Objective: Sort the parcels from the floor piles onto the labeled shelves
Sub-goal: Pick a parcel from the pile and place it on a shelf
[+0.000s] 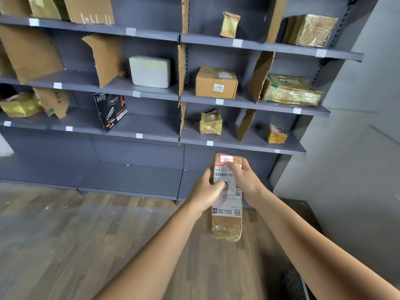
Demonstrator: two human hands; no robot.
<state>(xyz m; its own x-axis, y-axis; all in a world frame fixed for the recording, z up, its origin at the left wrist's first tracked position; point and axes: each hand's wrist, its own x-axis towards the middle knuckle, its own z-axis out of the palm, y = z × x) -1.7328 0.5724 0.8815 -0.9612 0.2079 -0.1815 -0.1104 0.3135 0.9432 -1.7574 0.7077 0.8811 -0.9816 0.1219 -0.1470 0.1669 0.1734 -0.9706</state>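
**Parcel held in both hands before the shelving**

My left hand (205,191) grips the left edge of a long brown taped parcel (227,224), thumb lying across its printed label. My right hand (243,179) grips the upper right edge, fingers curled over the far end beside a red-framed sticker. The parcel sits between the two hands, label up, its near end jutting out below them, clear of the wooden floor (86,234).

Directly beyond stands the grey shelving (238,146), split into bays by cardboard dividers (245,124), with small white labels (210,143) on the shelf edges. The lowest filled shelf just above the parcel carries two small yellow-taped packets. Higher up stand a brown carton (216,83), a white parcel (150,71) and, to the left, a black box (110,111).
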